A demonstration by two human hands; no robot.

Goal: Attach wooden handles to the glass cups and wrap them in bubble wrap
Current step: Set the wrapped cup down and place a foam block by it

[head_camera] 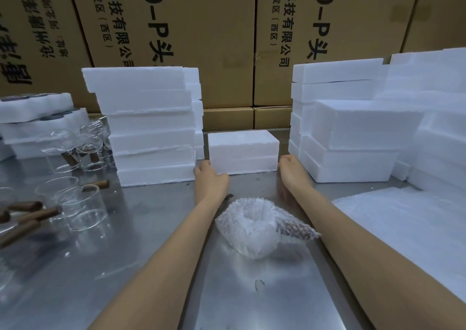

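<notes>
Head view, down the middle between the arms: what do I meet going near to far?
Bubble-wrapped cup → left hand and right hand, level at either end of the small foam box → cardboard cartons.

A single head-worn, wide-angle camera looks forward and steeply down over a metal table (141,266), close enough that both forearms run up from the bottom edge toward the frame's centre, where the left hand (210,179) and right hand (293,169) sit. The lens bends straight lines outward near the edges. Foam box stacks (151,125) fill the middle band left and right, and cardboard cartons (214,39) close off the whole upper frame. No second view shares this scene.
</notes>
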